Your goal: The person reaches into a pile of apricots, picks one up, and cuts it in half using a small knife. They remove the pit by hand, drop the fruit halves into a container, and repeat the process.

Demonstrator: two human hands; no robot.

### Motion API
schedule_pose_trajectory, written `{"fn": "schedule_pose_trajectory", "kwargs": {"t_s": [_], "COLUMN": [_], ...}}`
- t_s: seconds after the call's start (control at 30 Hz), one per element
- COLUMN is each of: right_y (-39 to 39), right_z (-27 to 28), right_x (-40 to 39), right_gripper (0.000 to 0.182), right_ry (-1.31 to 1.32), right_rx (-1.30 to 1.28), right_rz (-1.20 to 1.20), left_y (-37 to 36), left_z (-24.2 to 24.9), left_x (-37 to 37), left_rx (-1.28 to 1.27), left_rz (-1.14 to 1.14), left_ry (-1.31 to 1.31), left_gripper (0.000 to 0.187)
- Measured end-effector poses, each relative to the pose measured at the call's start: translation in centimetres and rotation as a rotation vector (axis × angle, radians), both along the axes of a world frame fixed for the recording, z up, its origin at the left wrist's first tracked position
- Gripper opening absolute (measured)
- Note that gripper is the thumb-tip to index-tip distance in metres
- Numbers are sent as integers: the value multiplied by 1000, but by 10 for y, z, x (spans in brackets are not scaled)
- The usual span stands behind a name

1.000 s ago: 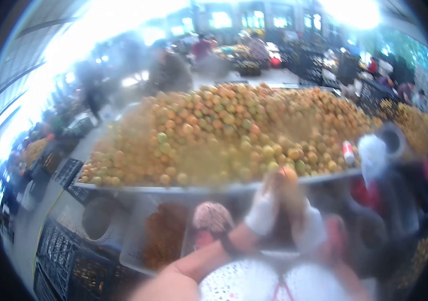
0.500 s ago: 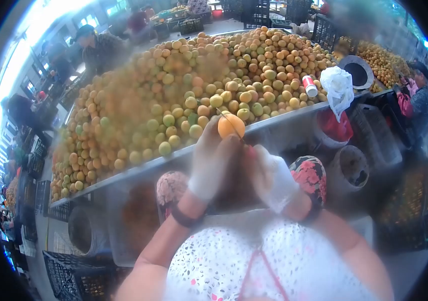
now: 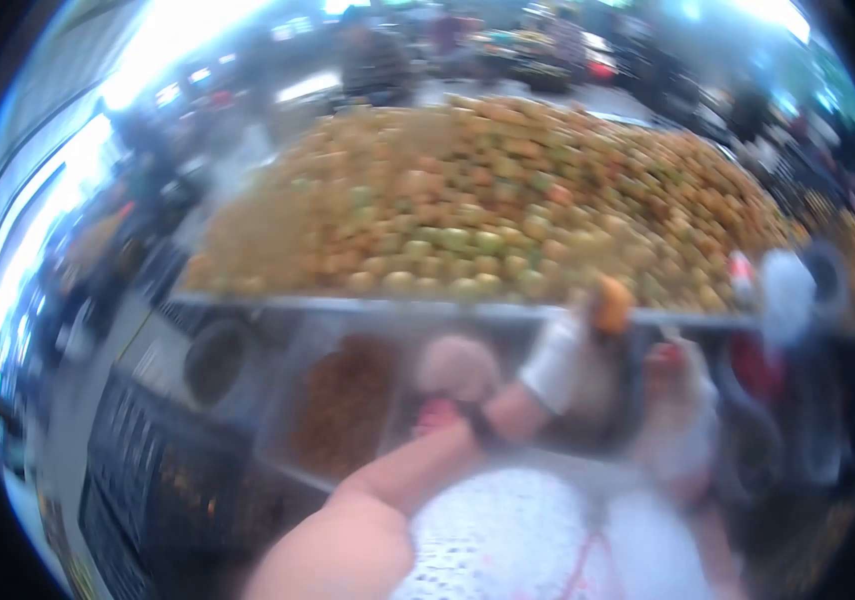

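Observation:
My left hand, in a whitish work glove, is closed around a round orange fruit that looks like an apricot. It is held up near the front edge of the heaped table. Lower and to the right, my right hand, also gloved, is closed on a small knife with a reddish handle; its blade is smeared by motion. The two hands are apart. Beyond them lies a large heap of yellow, green and orange fruit.
A metal table edge runs below the heap. A box of orange-brown pieces, a grey bucket and dark crates stand low at left. At right are a red-and-white bottle and a white plastic bag. A person stands behind.
The view has swung left and blurred, so things appear farther right. My hands have separated: the fruit stays in my left hand, and the knife has come away from it with my right hand.

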State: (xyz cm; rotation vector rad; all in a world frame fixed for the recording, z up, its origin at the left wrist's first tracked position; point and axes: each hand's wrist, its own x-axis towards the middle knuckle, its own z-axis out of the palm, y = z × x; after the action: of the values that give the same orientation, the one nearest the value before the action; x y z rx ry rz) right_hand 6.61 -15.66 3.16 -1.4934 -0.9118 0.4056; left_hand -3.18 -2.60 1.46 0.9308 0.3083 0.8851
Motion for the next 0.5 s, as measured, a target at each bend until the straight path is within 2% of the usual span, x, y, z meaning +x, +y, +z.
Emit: {"fn": "schedule_pose_trajectory", "kwargs": {"t_s": [0.03, 0.07, 0.1, 0.13, 0.17, 0.2, 0.23, 0.27, 0.37, 0.43, 0.47, 0.5], "right_y": [5, 10, 17, 22, 21, 18, 24, 37, 63, 73, 79, 80], "right_z": [-16, -35, -42, -51, -56, -58, -57, -55, -50, -44, -42, -40], "right_x": [26, 49, 59, 66, 77, 90, 91, 79, 52, 38, 30, 21], "right_gripper": [24, 28, 33, 39, 39, 45, 52, 52, 50, 49, 48, 48], "right_ry": [171, 354, 139, -71, -63, -696, -1322, -1317, -1147, -1038, -981, -979], "right_rx": [164, 307, 317, 333, 345, 269, 209, 263, 266, 238, 219, 235], "right_rz": [85, 158, 149, 135, 201, 88, -56, 3, 36, 25, 14, 27], "left_y": [-12, -4, -27, -38, -43, -42, -38, -34, -41, -44, -43, -41], "left_z": [14, -12, 13, 43, 37, 30, 13, 3, 19, 25, 21, 12], "left_x": [-5, 5, 0, -20, -15, -15, -12, -14, -43, -57, -59, -59], "left_rx": [-189, 158, 56, 364, 386, 429, 657, 739, 779, 406, 417, 285], "left_rz": [-77, -112, -215, -150, -69, -27, 168, 219, 331, 115, 143, 88], "left_ry": [26, 60, -42, 132, 120, 25, 199, 250, 215, 46, 53, -109], "left_gripper": [46, 40, 38, 39, 42, 47, 51, 52, 51, 47, 47, 44]}}
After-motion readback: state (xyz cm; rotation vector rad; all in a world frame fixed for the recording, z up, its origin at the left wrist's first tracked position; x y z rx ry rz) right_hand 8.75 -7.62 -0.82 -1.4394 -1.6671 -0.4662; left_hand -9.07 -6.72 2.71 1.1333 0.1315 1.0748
